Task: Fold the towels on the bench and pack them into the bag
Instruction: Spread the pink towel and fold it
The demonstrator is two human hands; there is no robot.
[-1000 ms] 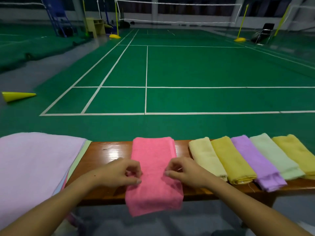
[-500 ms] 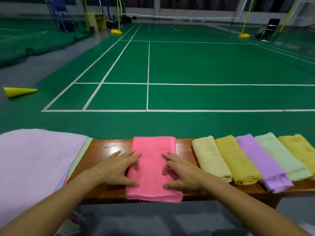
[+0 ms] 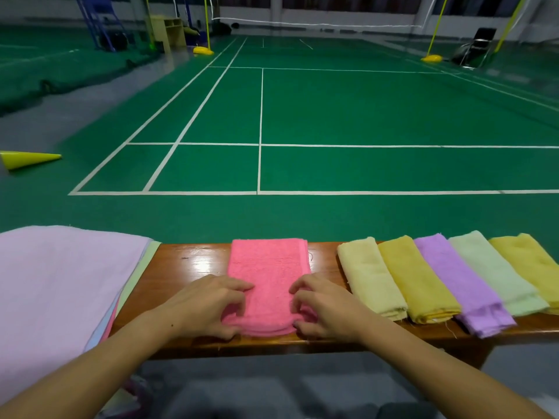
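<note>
Nearest the camera, two bare forearms reached in from the bottom corners toward the wooden bench [image 3: 187, 261]. The left hand [image 3: 205, 306] and the right hand [image 3: 326, 309] sat at either side of the pink towel [image 3: 269, 276], fingers curled and pinching its near corners — the left on the left edge, the right on the right edge. The towel lay folded into a narrow strip running across the bench from near edge to far edge, its nap fine and looped, its near end rounded where several layers stacked, a hemmed border showing along its far right side.

To the left, a stack of unfolded towels [image 3: 60, 285] spread wide, lilac on top with pale green, blue and pink edges peeking from under it. To the right lay a row of folded towels side by side and touching: cream [image 3: 370, 276], mustard [image 3: 417, 282], purple [image 3: 459, 285], mint [image 3: 496, 276] and yellow [image 3: 532, 264].

Beyond the bench stretched a green court [image 3: 363, 116] with white lines — a yellow cone [image 3: 27, 159] on its side at the left, a net [image 3: 317, 24] at the far end.
</note>
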